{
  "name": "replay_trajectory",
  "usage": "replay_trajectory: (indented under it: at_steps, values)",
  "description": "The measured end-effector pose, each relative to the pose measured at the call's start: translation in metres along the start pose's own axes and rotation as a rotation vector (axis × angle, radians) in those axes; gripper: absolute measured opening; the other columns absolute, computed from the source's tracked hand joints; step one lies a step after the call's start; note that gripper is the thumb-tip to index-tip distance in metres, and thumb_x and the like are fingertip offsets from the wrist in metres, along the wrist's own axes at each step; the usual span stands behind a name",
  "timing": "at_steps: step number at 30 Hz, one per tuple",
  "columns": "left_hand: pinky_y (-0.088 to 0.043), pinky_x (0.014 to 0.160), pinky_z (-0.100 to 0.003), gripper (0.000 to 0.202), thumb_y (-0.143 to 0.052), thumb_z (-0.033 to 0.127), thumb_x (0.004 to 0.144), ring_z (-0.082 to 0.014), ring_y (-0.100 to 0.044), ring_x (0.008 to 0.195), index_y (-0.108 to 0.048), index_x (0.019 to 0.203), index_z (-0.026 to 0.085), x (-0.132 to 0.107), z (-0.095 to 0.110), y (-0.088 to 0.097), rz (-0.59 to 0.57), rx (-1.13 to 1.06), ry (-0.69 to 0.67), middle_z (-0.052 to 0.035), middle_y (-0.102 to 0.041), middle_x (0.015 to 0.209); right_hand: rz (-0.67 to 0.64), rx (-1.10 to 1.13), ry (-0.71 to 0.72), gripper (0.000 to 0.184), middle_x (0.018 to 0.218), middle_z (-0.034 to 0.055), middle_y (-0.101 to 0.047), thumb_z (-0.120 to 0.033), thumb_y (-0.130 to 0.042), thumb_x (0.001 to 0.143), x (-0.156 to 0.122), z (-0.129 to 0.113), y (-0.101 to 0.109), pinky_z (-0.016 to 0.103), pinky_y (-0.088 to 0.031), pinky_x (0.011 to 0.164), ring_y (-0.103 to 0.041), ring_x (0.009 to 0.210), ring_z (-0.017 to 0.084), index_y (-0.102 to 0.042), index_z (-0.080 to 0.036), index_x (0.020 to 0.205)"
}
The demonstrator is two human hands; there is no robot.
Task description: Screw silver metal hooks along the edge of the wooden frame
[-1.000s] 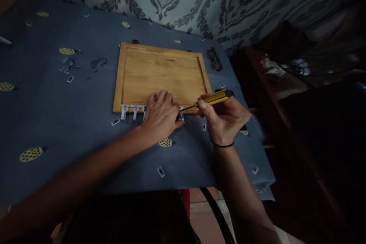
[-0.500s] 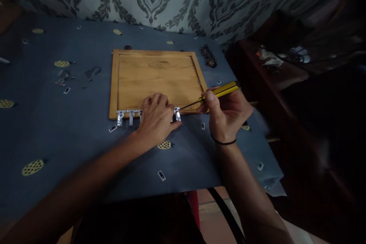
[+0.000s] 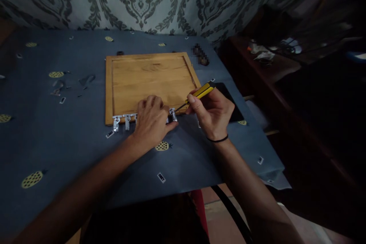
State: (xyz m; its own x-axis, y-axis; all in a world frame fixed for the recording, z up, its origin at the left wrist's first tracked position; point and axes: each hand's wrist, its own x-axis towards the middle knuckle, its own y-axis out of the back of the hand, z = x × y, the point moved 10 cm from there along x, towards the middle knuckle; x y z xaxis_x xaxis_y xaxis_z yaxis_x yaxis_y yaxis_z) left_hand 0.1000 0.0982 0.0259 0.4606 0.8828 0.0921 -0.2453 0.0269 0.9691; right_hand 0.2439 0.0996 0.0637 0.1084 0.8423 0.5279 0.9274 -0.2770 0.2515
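Note:
A wooden framed panel (image 3: 148,78) lies flat on a table under a blue cloth (image 3: 57,133). A silver metal hook rail (image 3: 121,119) runs along the panel's near edge. My left hand (image 3: 150,122) rests on the rail with fingers curled over it, pressing it to the wood. My right hand (image 3: 213,112) grips a yellow and black screwdriver (image 3: 197,95). Its tip points at the rail's right end (image 3: 173,113), beside my left fingers.
Small metal bits and scraps (image 3: 61,85) lie on the cloth at the left. A dark object (image 3: 200,55) sits past the panel's far right corner. A dark wooden shelf with clutter (image 3: 265,55) stands at the right. Patterned wallpaper backs the table.
The view has shifted, so the panel and both hands sit further left in the picture. My right hand with the screwdriver has drawn closer to the rail's right end. My left hand stays on the rail.

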Motion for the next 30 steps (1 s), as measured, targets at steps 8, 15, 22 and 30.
replay_trajectory:
  at_steps: [8, 15, 22, 30]
  values:
    - [-0.047, 0.103, -0.051, 0.043, -0.079, 0.054, 0.096, -0.0377, -0.058, 0.125, -0.079, 0.121, 0.019, -0.001, -0.019, 0.013, -0.012, -0.062, 0.028, -0.0137, -0.071, 0.119, -0.029, -0.053, -0.007, 0.033, 0.072, -0.0033, -0.066, -0.052, -0.079, 0.094, 0.0, 0.0, -0.001, 0.025, -0.05, 0.047, -0.062, 0.048, 0.01, -0.067, -0.023, 0.082]
    - [-0.047, 0.107, -0.051, 0.043, -0.085, 0.052, 0.091, -0.0371, -0.057, 0.128, -0.079, 0.119, 0.02, -0.004, -0.039, 0.033, 0.033, -0.1, 0.015, -0.0115, -0.07, 0.124, -0.037, -0.059, -0.008, 0.036, 0.075, -0.0029, -0.068, -0.055, -0.076, 0.095, 0.0, 0.001, -0.001, 0.025, -0.05, 0.049, -0.061, 0.049, 0.009, -0.067, -0.023, 0.084]
    - [-0.045, 0.11, -0.053, 0.042, -0.088, 0.049, 0.089, -0.0369, -0.056, 0.129, -0.078, 0.117, 0.019, -0.008, -0.019, 0.02, -0.05, -0.036, -0.042, -0.012, -0.069, 0.127, -0.044, -0.037, -0.006, 0.031, 0.075, -0.0037, -0.066, -0.049, -0.077, 0.096, -0.001, 0.0, -0.002, 0.025, -0.049, 0.049, -0.061, 0.05, 0.009, -0.067, -0.023, 0.083]
    - [-0.046, 0.109, -0.055, 0.039, -0.086, 0.048, 0.091, -0.0386, -0.056, 0.125, -0.076, 0.111, 0.016, -0.008, -0.012, 0.013, -0.007, 0.026, -0.066, -0.0157, -0.069, 0.12, -0.05, -0.06, -0.026, 0.038, 0.07, -0.0037, -0.062, -0.055, -0.078, 0.094, 0.0, -0.001, -0.002, 0.026, -0.047, 0.047, -0.061, 0.051, 0.01, -0.064, -0.023, 0.079]
